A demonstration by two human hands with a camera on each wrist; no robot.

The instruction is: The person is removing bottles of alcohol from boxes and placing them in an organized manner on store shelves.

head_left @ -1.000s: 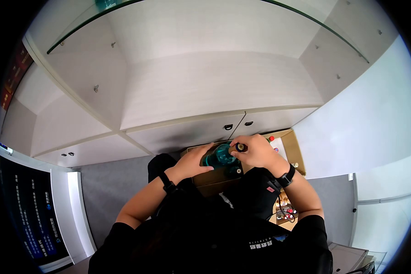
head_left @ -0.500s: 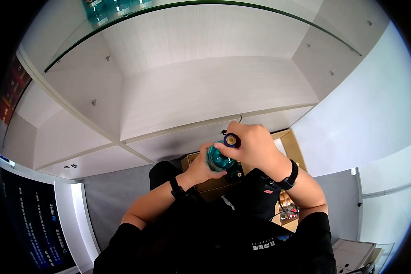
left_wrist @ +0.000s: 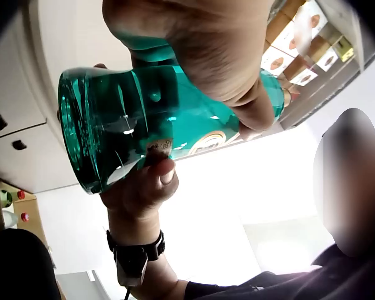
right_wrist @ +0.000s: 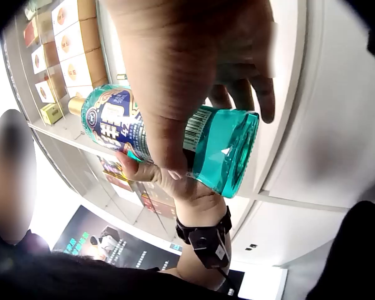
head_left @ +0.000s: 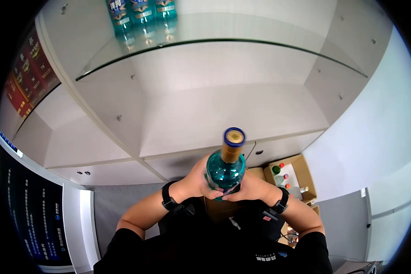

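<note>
Both hands hold a teal glass bottle (head_left: 224, 172) in front of the cabinet. Its gold neck and blue-rimmed cap point up toward the head camera. My left hand (head_left: 197, 179) wraps the bottle's left side, and my right hand (head_left: 255, 186) grips the right side, with the thumbs close together at the front. In the right wrist view the bottle (right_wrist: 222, 150) shows a blue label and a barcode, partly covered by the right hand (right_wrist: 175, 75). From the left wrist, the thick clear base of the bottle (left_wrist: 81, 131) shows below the left hand (left_wrist: 206, 50).
Three similar teal bottles (head_left: 143, 13) stand at the left of the glass shelf (head_left: 233, 29). Below is a pale cabinet shelf (head_left: 233, 109). An open cardboard box (head_left: 307, 171) with several bottles sits at the right. Red boxes (head_left: 29, 73) fill a left compartment.
The bottle has risen out of the low cardboard box and come up between the hands. My right hand has moved from the neck down to the body. The head view has tilted up.
</note>
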